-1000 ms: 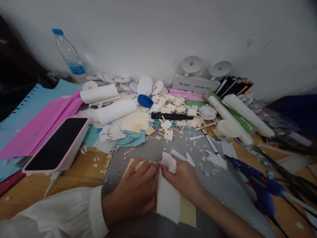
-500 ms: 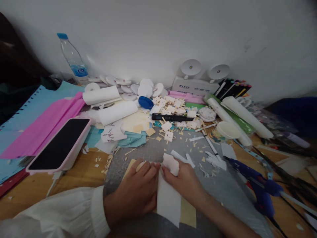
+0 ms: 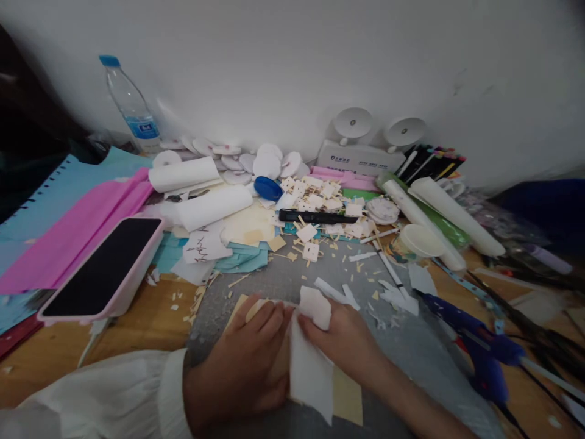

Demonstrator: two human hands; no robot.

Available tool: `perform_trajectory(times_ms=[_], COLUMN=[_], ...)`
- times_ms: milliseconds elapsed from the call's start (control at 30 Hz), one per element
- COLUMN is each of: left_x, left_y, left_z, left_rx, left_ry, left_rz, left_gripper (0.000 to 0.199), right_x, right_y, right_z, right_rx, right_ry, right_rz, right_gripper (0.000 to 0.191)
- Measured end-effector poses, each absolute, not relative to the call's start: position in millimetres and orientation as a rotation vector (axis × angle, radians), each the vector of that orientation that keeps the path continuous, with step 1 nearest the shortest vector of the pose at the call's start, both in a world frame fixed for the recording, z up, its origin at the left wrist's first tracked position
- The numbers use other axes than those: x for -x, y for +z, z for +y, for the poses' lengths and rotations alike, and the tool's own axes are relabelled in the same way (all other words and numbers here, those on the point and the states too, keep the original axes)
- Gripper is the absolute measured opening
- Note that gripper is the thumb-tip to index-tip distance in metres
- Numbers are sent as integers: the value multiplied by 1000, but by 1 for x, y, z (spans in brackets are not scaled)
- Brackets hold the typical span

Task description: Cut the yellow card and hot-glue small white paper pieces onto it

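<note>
Bottle (image 3: 131, 110): clear plastic, blue cap, upright at the wall, far left.
Phone (image 3: 101, 268): pink case, screen dark, on the worktop (image 3: 137, 323) left of the hands.
Left hand (image 3: 242, 369): grip pressed flat on the tan card (image 3: 347, 396).
White sheet (image 3: 311, 372): creased, between both hands.
Right hand (image 3: 340, 341): grip pinched on the sheet's top corner.
Paper cup (image 3: 420, 239): tipped, contents unclear.
Glue gun (image 3: 475, 350): blue, far right.

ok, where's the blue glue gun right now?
In the head view the blue glue gun lies at the lower right on the grey cutting mat's edge, right of the right hand, below the white paper cup.
</note>
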State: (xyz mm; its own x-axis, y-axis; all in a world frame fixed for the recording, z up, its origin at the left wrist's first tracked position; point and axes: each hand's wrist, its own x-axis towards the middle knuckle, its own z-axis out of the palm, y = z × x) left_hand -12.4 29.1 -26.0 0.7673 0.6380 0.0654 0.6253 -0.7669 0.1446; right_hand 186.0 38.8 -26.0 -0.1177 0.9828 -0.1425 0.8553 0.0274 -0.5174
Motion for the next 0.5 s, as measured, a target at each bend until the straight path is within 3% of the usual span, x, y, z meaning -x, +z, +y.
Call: perform_trajectory(times_ms=[500], left_x=[14], left_y=[-25], left_z=[28], left_rx=[-2807], left_ry=[79], left_rz=[982], left_gripper=[79], right_x=[-190], right_y=[-23], right_z=[37], right_rx=[1798], right_ry=[887], right_rz=[-1980], right_gripper=[11])
